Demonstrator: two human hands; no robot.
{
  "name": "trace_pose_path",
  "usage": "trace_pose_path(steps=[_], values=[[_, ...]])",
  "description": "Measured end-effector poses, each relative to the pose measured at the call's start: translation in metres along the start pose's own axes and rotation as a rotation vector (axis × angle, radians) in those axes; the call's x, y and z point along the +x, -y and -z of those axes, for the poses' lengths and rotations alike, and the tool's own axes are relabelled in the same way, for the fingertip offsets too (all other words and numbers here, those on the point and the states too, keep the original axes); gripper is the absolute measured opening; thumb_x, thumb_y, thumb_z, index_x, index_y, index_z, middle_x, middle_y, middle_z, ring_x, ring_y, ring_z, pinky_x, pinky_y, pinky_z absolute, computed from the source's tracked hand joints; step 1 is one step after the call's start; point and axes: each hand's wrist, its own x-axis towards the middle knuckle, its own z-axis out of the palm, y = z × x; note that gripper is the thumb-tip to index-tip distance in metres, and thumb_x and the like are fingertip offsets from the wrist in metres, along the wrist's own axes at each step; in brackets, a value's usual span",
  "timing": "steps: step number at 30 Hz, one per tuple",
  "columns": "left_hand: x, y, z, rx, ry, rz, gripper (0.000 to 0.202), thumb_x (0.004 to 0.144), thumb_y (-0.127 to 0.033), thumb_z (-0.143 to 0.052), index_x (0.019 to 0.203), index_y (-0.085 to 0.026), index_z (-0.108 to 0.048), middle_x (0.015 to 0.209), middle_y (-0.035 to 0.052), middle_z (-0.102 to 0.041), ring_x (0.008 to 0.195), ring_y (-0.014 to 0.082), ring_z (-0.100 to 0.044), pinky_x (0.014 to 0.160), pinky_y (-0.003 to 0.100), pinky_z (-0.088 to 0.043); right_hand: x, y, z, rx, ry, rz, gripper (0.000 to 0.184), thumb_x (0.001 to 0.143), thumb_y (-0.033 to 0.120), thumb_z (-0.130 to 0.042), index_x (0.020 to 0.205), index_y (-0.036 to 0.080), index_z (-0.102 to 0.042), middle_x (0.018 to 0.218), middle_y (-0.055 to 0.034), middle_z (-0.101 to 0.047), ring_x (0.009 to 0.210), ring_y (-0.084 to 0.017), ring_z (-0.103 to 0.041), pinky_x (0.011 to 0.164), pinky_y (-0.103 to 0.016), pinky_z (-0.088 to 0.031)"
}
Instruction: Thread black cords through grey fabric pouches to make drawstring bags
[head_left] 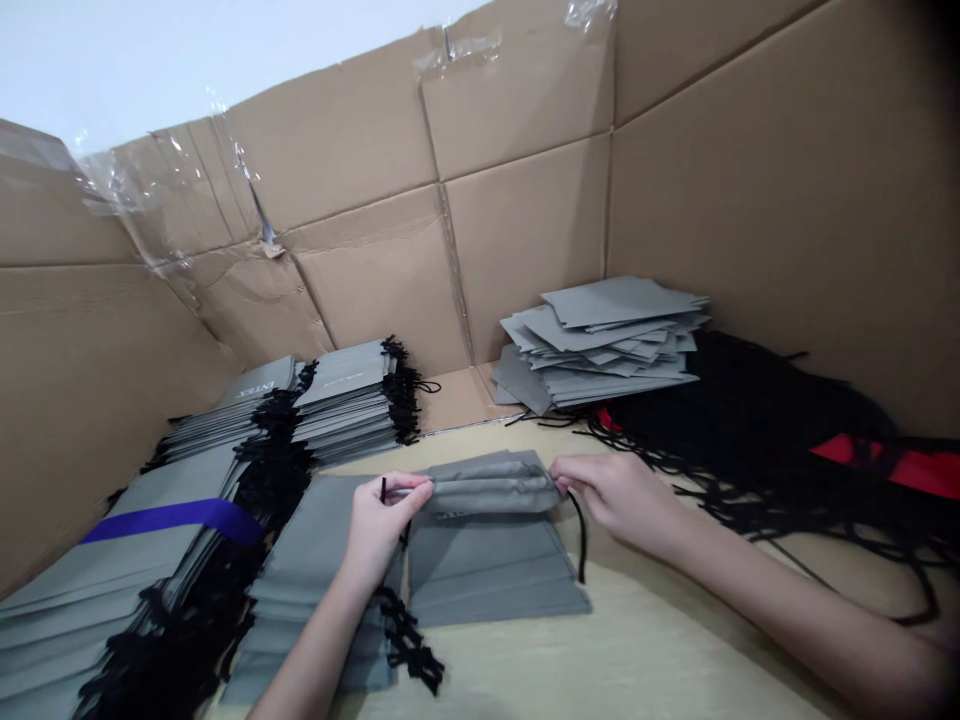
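Note:
A grey fabric drawstring pouch (491, 570) lies on the pale wooden tabletop (660, 640), its top hem (487, 487) bunched and lifted. My left hand (379, 525) pinches the hem's left end, where a short black cord tip (383, 490) sticks up. My right hand (611, 497) grips the hem's right end, and a black cord (579, 535) hangs down beside it. A thin pale item seems to enter the hem at my left fingers, though it is too small to name. Under my left forearm lies a stack of grey pouches (307, 600) with black cords.
Stacks of corded grey pouches (345, 385) stand at left, one bound by a purple band (180, 520). A loose pile of grey fabric pieces (615, 340) sits at the back. A black cord heap (735, 420) with red strips lies at right, inside cardboard walls (780, 200).

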Motion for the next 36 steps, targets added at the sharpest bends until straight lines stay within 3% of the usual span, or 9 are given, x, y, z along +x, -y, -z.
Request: trace_pose_path(steps=[6, 11, 17, 25, 31, 36], values=[[0.002, 0.002, -0.001, 0.032, 0.02, 0.025, 0.016, 0.059, -0.029, -0.075, 0.067, -0.015, -0.071, 0.068, 0.0049, -0.07, 0.061, 0.0153, -0.06, 0.059, 0.023, -0.045, 0.001, 0.002, -0.012, 0.16, 0.049, -0.116, 0.025, 0.086, 0.024, -0.039, 0.065, 0.021, -0.053, 0.059, -0.0001, -0.057, 0.053, -0.015, -0.05, 0.052, -0.024, -0.033], [0.002, -0.001, 0.001, 0.057, 0.039, 0.032, 0.019, 0.059, -0.03, -0.075, 0.068, -0.015, -0.07, 0.065, 0.0032, -0.067, 0.056, 0.0133, -0.056, 0.055, 0.021, -0.042, 0.0, 0.002, -0.008, 0.209, 0.01, -0.188, 0.018, 0.084, 0.031, -0.045, 0.091, 0.023, -0.059, 0.057, 0.0026, -0.057, 0.047, -0.014, -0.048, 0.049, -0.024, -0.033], [-0.001, -0.001, -0.001, 0.063, 0.046, 0.01, 0.021, 0.062, -0.035, -0.073, 0.065, -0.016, -0.065, 0.061, -0.0014, -0.06, 0.054, 0.0106, -0.05, 0.054, 0.02, -0.038, 0.001, 0.005, -0.009, 0.369, -0.071, -0.236, 0.017, 0.079, 0.027, -0.047, 0.071, 0.02, -0.06, 0.067, -0.0011, -0.061, 0.061, -0.016, -0.054, 0.055, -0.024, -0.039], [-0.005, -0.001, -0.006, 0.037, 0.015, -0.005, 0.035, 0.07, -0.044, -0.064, 0.057, -0.017, -0.047, 0.054, -0.0066, -0.041, 0.051, 0.0078, -0.037, 0.049, 0.018, -0.029, 0.003, -0.001, -0.018, 0.535, -0.102, -0.298, 0.004, 0.07, 0.019, -0.049, 0.067, 0.019, -0.052, 0.062, 0.0028, -0.052, 0.058, -0.013, -0.049, 0.052, -0.021, -0.035], [-0.005, -0.003, -0.006, 0.046, 0.044, 0.024, 0.033, 0.068, -0.045, -0.066, 0.06, -0.017, -0.05, 0.054, -0.0064, -0.044, 0.047, 0.0072, -0.039, 0.047, 0.018, -0.031, 0.007, -0.004, -0.017, 0.476, -0.075, -0.367, 0.006, 0.066, 0.017, -0.048, 0.06, 0.019, -0.047, 0.052, 0.0059, -0.045, 0.05, -0.01, -0.043, 0.048, -0.02, -0.029], [-0.007, -0.006, -0.006, 0.056, 0.063, 0.055, 0.032, 0.068, -0.043, -0.066, 0.06, -0.016, -0.052, 0.052, -0.0059, -0.046, 0.046, 0.0064, -0.041, 0.046, 0.017, -0.032, 0.006, -0.007, -0.019, 0.399, -0.091, -0.39, 0.007, 0.066, 0.019, -0.048, 0.059, 0.02, -0.046, 0.053, 0.0052, -0.048, 0.051, -0.012, -0.046, 0.049, -0.021, -0.031]])
